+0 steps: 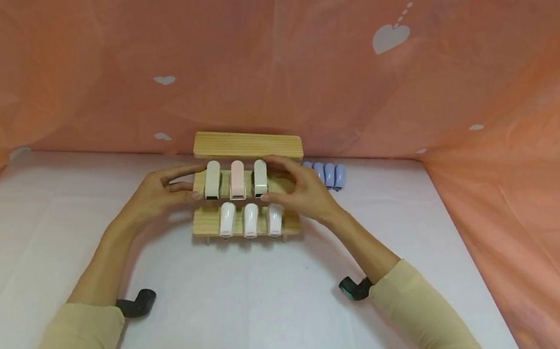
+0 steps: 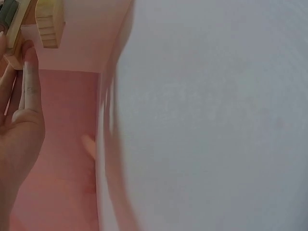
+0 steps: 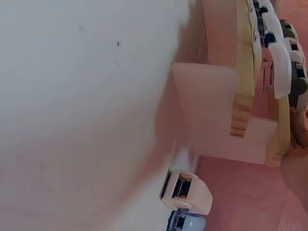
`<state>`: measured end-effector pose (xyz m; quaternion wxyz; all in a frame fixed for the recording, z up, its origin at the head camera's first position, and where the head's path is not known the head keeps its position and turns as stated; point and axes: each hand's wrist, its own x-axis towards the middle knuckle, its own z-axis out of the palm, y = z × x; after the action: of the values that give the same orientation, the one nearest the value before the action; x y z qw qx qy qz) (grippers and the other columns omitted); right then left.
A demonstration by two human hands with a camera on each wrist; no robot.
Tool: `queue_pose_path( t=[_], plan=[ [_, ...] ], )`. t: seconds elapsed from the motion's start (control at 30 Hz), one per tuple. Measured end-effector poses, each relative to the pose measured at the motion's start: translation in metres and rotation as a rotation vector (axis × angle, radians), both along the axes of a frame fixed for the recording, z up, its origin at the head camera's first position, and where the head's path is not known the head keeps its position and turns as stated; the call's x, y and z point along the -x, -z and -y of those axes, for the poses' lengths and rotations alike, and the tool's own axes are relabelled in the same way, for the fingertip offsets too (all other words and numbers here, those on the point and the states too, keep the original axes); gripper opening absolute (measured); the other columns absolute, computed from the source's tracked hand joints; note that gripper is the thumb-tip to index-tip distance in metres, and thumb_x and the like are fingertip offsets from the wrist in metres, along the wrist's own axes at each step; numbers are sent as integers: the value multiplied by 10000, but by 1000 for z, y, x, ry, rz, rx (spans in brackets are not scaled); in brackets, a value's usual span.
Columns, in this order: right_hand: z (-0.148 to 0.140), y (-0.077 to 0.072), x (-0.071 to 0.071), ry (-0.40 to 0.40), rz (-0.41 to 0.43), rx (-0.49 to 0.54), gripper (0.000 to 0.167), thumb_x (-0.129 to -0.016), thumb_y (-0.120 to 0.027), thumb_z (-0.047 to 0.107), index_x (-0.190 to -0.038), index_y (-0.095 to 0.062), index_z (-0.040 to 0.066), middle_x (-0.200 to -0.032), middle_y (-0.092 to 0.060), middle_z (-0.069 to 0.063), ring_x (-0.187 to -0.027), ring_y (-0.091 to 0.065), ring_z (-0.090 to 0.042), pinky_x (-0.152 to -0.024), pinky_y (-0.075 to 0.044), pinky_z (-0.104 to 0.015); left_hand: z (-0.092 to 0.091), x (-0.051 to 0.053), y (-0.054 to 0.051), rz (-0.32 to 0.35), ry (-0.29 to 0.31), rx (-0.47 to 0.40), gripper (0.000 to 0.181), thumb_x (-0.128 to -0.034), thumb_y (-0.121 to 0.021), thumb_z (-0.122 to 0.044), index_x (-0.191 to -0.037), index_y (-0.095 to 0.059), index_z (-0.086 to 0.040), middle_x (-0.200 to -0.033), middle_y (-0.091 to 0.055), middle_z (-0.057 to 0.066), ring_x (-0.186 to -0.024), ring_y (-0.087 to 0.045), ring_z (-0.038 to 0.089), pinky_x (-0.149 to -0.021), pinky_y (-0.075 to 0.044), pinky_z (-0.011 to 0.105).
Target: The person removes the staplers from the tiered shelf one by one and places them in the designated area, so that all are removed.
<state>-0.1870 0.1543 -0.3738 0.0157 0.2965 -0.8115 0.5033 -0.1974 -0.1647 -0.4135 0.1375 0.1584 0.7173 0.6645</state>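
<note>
On a tiered wooden stand (image 1: 202, 222), the middle shelf bears a pale green stapler (image 1: 212, 179), a pink stapler (image 1: 237, 180) and another pale green stapler (image 1: 260, 178). Three white staplers (image 1: 250, 220) sit on the lowest shelf. My left hand (image 1: 153, 196) is at the middle shelf's left end, its fingers fairly straight and touching the wood near the left green stapler. My right hand (image 1: 304, 189) pinches the right green stapler, thumb at its front and fingers behind. The right wrist view shows the right hand (image 3: 296, 168) only partly, at its edge.
Several blue staplers (image 1: 330, 174) stand in a row on the white table (image 1: 258, 316), right of the stand. A cream stapler (image 3: 192, 192) is beside them in the right wrist view. The stand's top shelf (image 1: 248, 143) is near the orange curtain (image 1: 267, 50) behind.
</note>
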Motion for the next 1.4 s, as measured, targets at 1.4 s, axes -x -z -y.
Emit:
queue_pose_path(
  t=[1.4],
  plan=[
    [-15, -22, -23, 69, -23, 4, 624, -809, -785, -45, -1374, -521, -71, -1280, -617, -241, -1168, -597, -349, -1014, -455, -489, -2, -3, -1, 5, -49, -19, 583, -885, -752, -61, -1425, -534, -41, -1196, -695, 39, -1033, -684, 116, -878, -530, 248]
  ],
)
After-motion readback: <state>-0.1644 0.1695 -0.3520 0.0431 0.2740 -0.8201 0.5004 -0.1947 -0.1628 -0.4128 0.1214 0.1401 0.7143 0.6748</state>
